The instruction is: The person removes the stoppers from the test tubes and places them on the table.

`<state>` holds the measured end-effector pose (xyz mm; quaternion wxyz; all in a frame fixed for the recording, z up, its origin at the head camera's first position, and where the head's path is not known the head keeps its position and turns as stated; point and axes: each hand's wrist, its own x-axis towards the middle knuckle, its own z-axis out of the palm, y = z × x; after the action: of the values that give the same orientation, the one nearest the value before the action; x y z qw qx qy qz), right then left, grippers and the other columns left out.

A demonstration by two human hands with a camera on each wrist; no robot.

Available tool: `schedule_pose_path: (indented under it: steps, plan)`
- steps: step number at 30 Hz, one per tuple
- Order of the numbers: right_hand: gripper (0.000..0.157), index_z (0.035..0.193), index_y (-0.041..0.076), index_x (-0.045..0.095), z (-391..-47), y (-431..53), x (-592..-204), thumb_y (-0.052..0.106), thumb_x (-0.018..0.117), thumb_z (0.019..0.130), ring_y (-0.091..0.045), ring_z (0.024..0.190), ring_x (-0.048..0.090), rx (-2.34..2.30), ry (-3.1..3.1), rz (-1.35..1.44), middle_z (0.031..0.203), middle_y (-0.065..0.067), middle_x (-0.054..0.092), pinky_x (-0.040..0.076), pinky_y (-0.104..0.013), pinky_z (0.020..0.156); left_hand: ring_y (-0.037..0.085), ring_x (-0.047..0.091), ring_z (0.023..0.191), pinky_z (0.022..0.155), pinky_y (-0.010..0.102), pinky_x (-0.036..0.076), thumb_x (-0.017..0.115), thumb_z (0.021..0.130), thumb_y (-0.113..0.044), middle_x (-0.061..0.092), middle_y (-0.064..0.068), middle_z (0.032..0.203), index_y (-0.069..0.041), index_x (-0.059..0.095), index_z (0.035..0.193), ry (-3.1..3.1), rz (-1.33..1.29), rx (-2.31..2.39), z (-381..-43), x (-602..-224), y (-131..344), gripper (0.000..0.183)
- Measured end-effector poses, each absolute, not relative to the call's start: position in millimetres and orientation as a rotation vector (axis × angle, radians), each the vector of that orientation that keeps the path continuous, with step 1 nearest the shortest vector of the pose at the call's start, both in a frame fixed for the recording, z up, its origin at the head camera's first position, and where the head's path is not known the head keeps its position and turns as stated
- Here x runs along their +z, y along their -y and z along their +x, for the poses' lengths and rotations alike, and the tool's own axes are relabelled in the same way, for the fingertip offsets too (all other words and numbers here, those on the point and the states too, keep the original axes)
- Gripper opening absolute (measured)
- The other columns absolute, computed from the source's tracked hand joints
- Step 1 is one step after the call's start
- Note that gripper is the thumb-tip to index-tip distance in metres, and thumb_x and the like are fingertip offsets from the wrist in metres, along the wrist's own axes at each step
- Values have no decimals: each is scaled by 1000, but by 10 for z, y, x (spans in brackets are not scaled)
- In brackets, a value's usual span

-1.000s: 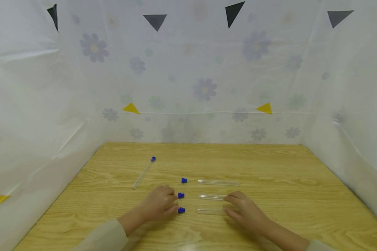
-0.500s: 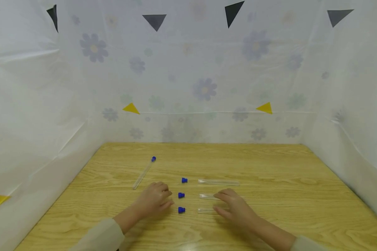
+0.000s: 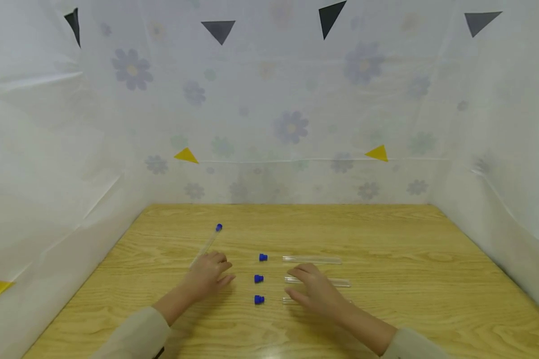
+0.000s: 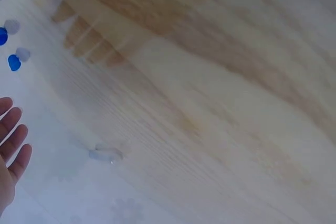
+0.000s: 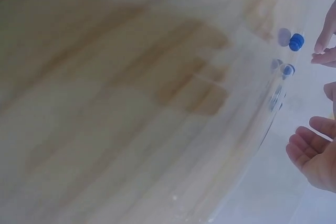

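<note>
My left hand (image 3: 206, 275) hovers with loosely bent fingers, overlapping the lower end of a clear test tube (image 3: 205, 245) that has a blue stopper (image 3: 219, 227) in its top. In the left wrist view its fingers (image 4: 13, 137) are spread and hold nothing. My right hand (image 3: 316, 291) passes above two open test tubes, the middle one (image 3: 339, 282) and the nearest one (image 3: 288, 300), which it partly hides. The farthest open tube (image 3: 312, 260) lies parallel behind them. Left of the tubes, a column of loose blue stoppers is made of a far (image 3: 263, 257), a middle (image 3: 258, 278) and a near one (image 3: 259, 299).
A wood-grain table (image 3: 386, 234) carries everything. White flowered sheeting (image 3: 251, 114) encloses it at the back and both sides, with black and yellow triangles stuck on.
Both hands have moved left. The left one has drawn away from the stoppers toward the capped tube, while the right has slid along above the tubes to their left ends. Tubes and stoppers stay put.
</note>
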<state>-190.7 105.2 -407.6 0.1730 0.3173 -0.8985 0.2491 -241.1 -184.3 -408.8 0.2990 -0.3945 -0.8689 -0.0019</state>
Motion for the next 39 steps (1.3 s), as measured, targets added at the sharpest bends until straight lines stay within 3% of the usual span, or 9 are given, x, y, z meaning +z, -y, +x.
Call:
schedule_pose_path:
  steps: [10, 22, 34, 39]
  plan:
    - [35, 109, -5, 63, -1960, -733, -3980, 18, 67, 83, -25, 100, 58, 749, 2592, 874, 104, -12, 63, 52, -36, 84, 20, 61, 75, 68, 32, 54, 77, 74, -22, 65, 5, 79, -2, 71, 82, 2438, -868, -40, -2507, -4050, 2052, 23]
    - [41, 117, -6, 59, -2106, -404, -3941, 21, 63, 87, -32, 109, 55, 921, 2707, 799, 116, -20, 58, 51, -41, 88, 24, 61, 71, 61, 31, 54, 78, 73, -19, 64, 10, 78, 1, 70, 83, 2502, -706, -41, -2614, -4034, 2245, 24]
    - [44, 116, -9, 58, -2275, -177, -3955, 22, 65, 86, -37, 112, 54, 1018, 2769, 696, 118, -24, 58, 49, -45, 91, 31, 62, 84, 69, 38, 55, 66, 85, -17, 64, 18, 91, 4, 67, 98, 2842, -478, -128, -2626, -3885, 2251, 25]
    - [46, 119, -11, 55, -2337, -88, -3984, 21, 64, 86, -39, 116, 52, 1162, 2804, 644, 122, -27, 54, 49, -46, 92, 32, 62, 85, 69, 39, 54, 64, 87, -18, 63, 18, 91, 5, 67, 97, 2954, -404, -156, -2690, -3893, 2244, 25]
